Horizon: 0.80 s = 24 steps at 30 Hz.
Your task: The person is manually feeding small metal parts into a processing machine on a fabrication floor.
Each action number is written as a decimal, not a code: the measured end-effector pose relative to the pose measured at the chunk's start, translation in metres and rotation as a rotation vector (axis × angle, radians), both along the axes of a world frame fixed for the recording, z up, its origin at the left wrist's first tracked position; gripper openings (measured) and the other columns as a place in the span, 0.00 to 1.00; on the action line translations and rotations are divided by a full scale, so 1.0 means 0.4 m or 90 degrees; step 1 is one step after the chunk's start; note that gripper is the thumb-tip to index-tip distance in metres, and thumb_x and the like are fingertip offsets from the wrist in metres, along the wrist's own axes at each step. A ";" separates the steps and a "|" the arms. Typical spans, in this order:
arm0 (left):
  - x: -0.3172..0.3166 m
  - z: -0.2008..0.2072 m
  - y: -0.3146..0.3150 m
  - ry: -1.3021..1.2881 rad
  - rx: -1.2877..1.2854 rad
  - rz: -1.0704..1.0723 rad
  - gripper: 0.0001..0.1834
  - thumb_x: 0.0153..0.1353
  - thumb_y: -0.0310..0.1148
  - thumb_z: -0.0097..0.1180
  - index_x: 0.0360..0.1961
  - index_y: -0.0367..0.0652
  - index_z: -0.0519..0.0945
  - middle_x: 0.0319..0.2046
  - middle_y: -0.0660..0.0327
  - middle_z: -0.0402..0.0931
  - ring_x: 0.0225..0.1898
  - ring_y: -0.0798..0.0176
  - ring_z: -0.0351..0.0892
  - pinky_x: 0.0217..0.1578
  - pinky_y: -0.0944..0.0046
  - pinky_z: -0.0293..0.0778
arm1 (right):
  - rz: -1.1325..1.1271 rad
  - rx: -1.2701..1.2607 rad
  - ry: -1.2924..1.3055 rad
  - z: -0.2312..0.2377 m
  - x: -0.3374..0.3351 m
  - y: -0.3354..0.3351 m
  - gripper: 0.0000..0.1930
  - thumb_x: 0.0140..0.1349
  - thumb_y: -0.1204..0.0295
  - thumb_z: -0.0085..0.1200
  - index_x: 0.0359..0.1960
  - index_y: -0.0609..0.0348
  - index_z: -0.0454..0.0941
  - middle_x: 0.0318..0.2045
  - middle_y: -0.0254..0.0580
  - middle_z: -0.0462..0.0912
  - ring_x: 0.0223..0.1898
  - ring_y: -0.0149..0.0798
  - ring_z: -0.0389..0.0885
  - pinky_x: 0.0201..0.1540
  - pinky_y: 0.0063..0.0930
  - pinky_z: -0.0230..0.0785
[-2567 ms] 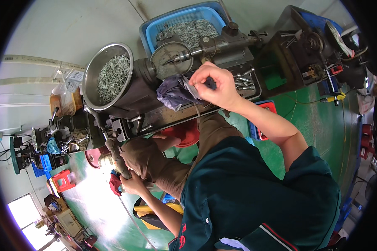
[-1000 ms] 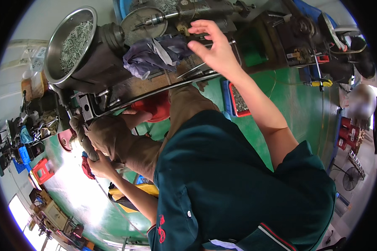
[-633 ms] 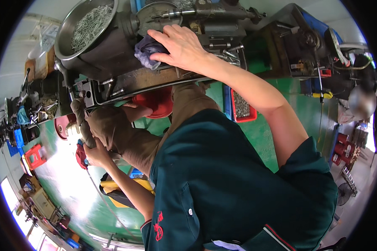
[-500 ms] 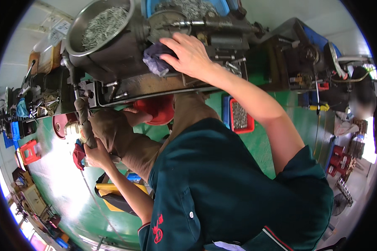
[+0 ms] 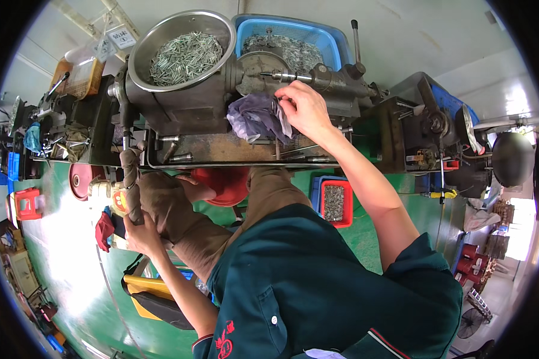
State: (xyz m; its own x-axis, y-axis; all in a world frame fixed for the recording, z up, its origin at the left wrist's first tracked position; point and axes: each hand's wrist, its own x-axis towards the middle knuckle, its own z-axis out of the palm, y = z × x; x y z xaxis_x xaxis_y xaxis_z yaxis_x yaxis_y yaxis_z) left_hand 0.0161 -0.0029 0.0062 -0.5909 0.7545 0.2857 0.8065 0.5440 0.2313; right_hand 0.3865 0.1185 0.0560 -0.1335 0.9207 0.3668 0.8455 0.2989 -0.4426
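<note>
My left hand [image 5: 141,232] is wrapped round the lower part of a long lever [image 5: 130,170] bound in brown cloth, left of my knee. At the bench machine [image 5: 182,110], my right hand [image 5: 305,109] is closed, thumb and fingertips pinched together just below the metal spindle [image 5: 290,76]. Whatever is in that pinch is too small or hidden to make out. A crumpled purple rag [image 5: 254,116] hangs on the machine front, right beside those fingertips. Above it stands a round dark metal disc [image 5: 262,63].
A steel bowl [image 5: 139,67] of small metal pins tops the machine; a blue basket [image 5: 335,42] of metal parts sits behind. Tools lie in the bench tray [image 5: 215,146]. A red bin [image 5: 348,203] of parts stands on the floor, near a yellow-and-black case [image 5: 153,299].
My right hand's spread fingers have come together into a pinch and drawn slightly away from the spindle. My left hand stays on the lever. The whole view has shifted.
</note>
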 end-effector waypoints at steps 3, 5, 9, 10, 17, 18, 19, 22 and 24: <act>0.000 0.001 0.001 -0.009 -0.002 0.005 0.18 0.43 0.48 0.52 0.28 0.44 0.74 0.19 0.49 0.74 0.23 0.44 0.73 0.23 0.50 0.66 | 0.010 -0.009 0.015 -0.001 -0.001 0.002 0.06 0.46 0.76 0.51 0.28 0.59 0.76 0.23 0.38 0.72 0.25 0.36 0.73 0.29 0.28 0.66; -0.002 -0.001 0.003 -0.023 -0.009 0.008 0.18 0.43 0.48 0.53 0.28 0.44 0.73 0.20 0.49 0.74 0.25 0.44 0.73 0.24 0.50 0.65 | 0.014 -0.008 0.022 0.002 -0.004 0.003 0.05 0.46 0.76 0.51 0.27 0.59 0.76 0.23 0.38 0.72 0.25 0.36 0.73 0.29 0.27 0.66; -0.004 -0.006 0.003 -0.003 -0.004 -0.011 0.17 0.45 0.47 0.52 0.27 0.43 0.74 0.17 0.49 0.73 0.22 0.44 0.73 0.21 0.50 0.66 | 0.020 -0.038 0.031 0.001 -0.013 0.010 0.06 0.45 0.75 0.52 0.27 0.59 0.76 0.23 0.38 0.72 0.26 0.38 0.74 0.31 0.28 0.66; -0.004 -0.006 0.003 0.004 -0.002 -0.011 0.18 0.45 0.47 0.52 0.27 0.42 0.74 0.17 0.49 0.73 0.22 0.44 0.73 0.21 0.50 0.66 | 0.033 -0.029 0.036 -0.003 -0.016 0.012 0.06 0.45 0.75 0.53 0.27 0.59 0.76 0.24 0.38 0.73 0.27 0.38 0.74 0.32 0.29 0.66; -0.002 -0.004 0.004 -0.011 0.003 -0.004 0.18 0.43 0.48 0.52 0.26 0.43 0.73 0.19 0.47 0.73 0.23 0.43 0.72 0.22 0.49 0.65 | -0.002 -0.131 0.005 -0.017 -0.015 0.020 0.05 0.43 0.73 0.52 0.24 0.57 0.77 0.25 0.38 0.75 0.33 0.41 0.75 0.35 0.35 0.66; -0.002 -0.003 0.002 -0.001 0.003 -0.007 0.18 0.44 0.47 0.52 0.26 0.42 0.73 0.19 0.48 0.73 0.23 0.43 0.73 0.22 0.50 0.65 | 0.004 -0.155 0.032 -0.016 -0.016 0.020 0.06 0.43 0.73 0.52 0.25 0.58 0.77 0.24 0.38 0.75 0.32 0.40 0.74 0.35 0.33 0.66; -0.001 -0.002 0.002 0.009 0.003 -0.010 0.17 0.44 0.46 0.52 0.27 0.41 0.73 0.19 0.48 0.73 0.23 0.44 0.73 0.22 0.51 0.66 | 0.010 -0.180 0.059 -0.017 -0.016 0.020 0.06 0.43 0.74 0.52 0.26 0.59 0.76 0.24 0.38 0.74 0.31 0.40 0.74 0.34 0.32 0.66; -0.001 -0.001 0.000 0.016 0.007 -0.002 0.17 0.44 0.45 0.52 0.27 0.41 0.74 0.19 0.49 0.74 0.23 0.45 0.73 0.22 0.52 0.66 | 0.029 -0.170 -0.005 -0.002 -0.028 0.014 0.07 0.43 0.73 0.52 0.26 0.57 0.77 0.25 0.38 0.75 0.34 0.41 0.74 0.37 0.34 0.65; 0.002 0.003 0.001 0.017 0.007 -0.006 0.17 0.44 0.45 0.52 0.27 0.42 0.74 0.20 0.50 0.74 0.23 0.45 0.74 0.22 0.52 0.66 | 0.040 -0.152 -0.021 -0.006 -0.026 0.017 0.07 0.43 0.73 0.51 0.26 0.57 0.76 0.25 0.38 0.75 0.34 0.41 0.74 0.37 0.34 0.64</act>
State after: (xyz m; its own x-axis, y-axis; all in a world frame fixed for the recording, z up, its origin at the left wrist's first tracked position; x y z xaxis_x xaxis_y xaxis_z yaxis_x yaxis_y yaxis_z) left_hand 0.0170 -0.0025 0.0073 -0.5762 0.7565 0.3094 0.8173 0.5344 0.2153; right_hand 0.3759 0.1253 0.0536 -0.2014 0.9703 0.1339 0.8440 0.2413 -0.4790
